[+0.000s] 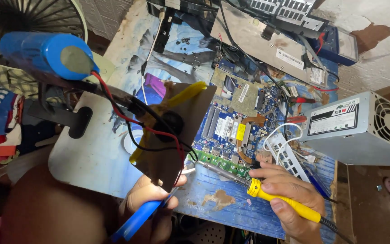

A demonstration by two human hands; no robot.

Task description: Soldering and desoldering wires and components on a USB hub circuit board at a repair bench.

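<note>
At the bench's [231, 212] near edge, my left hand [152, 203] grips a blue-handled tool [136, 221] (beside a brown card [172, 135]), while my right hand [285, 194] closes around a yellow-handled soldering iron [276, 199], its tip toward the green board strip [222, 165].

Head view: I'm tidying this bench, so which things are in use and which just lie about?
In use: soldering iron in right hand; brown board and blue-handled tool in left hand; laptop motherboard.
Lying about: power supply, fan, blue cylinder.
</note>
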